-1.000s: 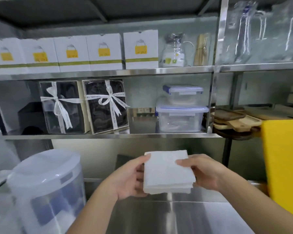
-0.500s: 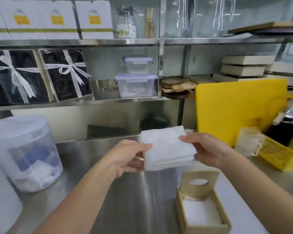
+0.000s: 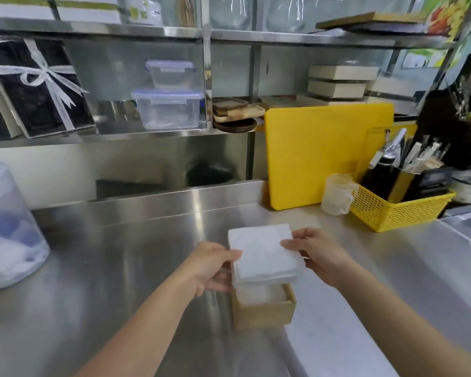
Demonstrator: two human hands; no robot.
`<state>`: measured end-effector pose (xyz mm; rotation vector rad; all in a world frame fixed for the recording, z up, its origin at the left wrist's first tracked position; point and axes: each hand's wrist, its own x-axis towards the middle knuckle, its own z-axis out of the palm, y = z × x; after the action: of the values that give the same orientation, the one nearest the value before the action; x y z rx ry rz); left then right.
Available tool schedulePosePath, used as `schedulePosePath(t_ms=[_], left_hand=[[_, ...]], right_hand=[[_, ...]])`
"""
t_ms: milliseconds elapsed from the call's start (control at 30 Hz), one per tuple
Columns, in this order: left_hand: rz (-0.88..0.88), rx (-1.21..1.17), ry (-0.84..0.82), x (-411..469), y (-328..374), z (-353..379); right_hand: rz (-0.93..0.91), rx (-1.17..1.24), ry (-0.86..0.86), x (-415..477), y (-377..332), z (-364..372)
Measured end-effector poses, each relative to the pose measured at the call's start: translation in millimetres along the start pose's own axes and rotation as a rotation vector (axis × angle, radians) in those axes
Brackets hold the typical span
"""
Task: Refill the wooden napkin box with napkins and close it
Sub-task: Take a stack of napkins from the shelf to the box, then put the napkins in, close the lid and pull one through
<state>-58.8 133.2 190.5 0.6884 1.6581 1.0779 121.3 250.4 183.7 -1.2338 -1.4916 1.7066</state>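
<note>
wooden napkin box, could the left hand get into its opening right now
Probably not: the napkin stack, held by both the left hand and right hand, hangs right over the wooden napkin box, covering most of its open top.

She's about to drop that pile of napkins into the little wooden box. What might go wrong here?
The stack of napkins looks wider than the wooden box below it, so its edges may catch on the rim and crumple. The left hand and right hand pinch only its sides, so loose sheets could slip out onto the counter. The box already holds some napkins, so overfilling might keep the lid from closing.
</note>
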Motion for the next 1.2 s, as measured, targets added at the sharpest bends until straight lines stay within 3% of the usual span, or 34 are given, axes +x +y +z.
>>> schedulePosePath(t_ms=[233, 667, 900, 1200], left_hand=[[-0.098, -0.002, 0.123, 21, -26, 14], [-0.135, 0.053, 0.170, 39, -47, 21], [-0.029, 0.192, 0.250, 51, -53, 25], [0.100, 0.425, 0.297, 62, -61, 26]], right_hand=[[0.038, -0.149, 0.066, 22, 31, 12], [-0.033, -0.565, 0.038, 45, 57, 19], [-0.048, -0.739, 0.067, 45, 60, 18], [-0.199, -1.074, 0.123, 50, 70, 28]])
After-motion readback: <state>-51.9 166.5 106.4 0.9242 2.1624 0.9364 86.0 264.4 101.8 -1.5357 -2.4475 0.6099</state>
